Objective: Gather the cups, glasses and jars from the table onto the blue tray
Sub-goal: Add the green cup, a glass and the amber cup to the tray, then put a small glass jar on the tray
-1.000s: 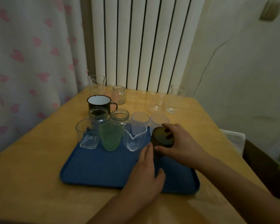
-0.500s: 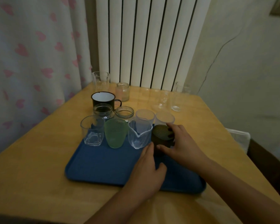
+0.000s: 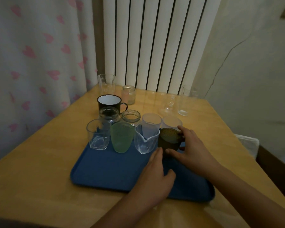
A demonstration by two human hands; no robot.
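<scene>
Right hand (image 3: pixel 191 146) grips a dark amber ribbed cup (image 3: pixel 168 139) at the right end of the front row on the blue tray (image 3: pixel 108 171). Fingers curl over the cup's far side and rim, thumb low on its near side; the cup sits tilted, mouth turned toward the camera. Whether its base touches the tray cannot be told.

Left hand (image 3: pixel 154 176) lies flat on the tray, fingers straight and close together, thumb spread to the right. Fingertips reach just short of the amber cup; contact with it is unclear. It holds nothing.

Front row on the tray, left to right: clear faceted tumbler (image 3: pixel 98 135), green glass (image 3: pixel 122 139), clear spouted glass (image 3: pixel 145 139), then the amber cup. Just behind them, at the tray's far edge: two clear jars (image 3: pixel 109 114) (image 3: pixel 131 117) and two frosted cups (image 3: pixel 151 120) (image 3: pixel 171 122); their bases are hidden.

On the wooden table (image 3: pixel 39 162) beyond the tray: black enamel mug (image 3: pixel 109 102) with white inside, small jar (image 3: pixel 129 94), tall clear glass (image 3: pixel 106 83) at the far left corner, and two more clear glass pieces (image 3: pixel 168 106) (image 3: pixel 187 102) far right, well apart from the tray.
</scene>
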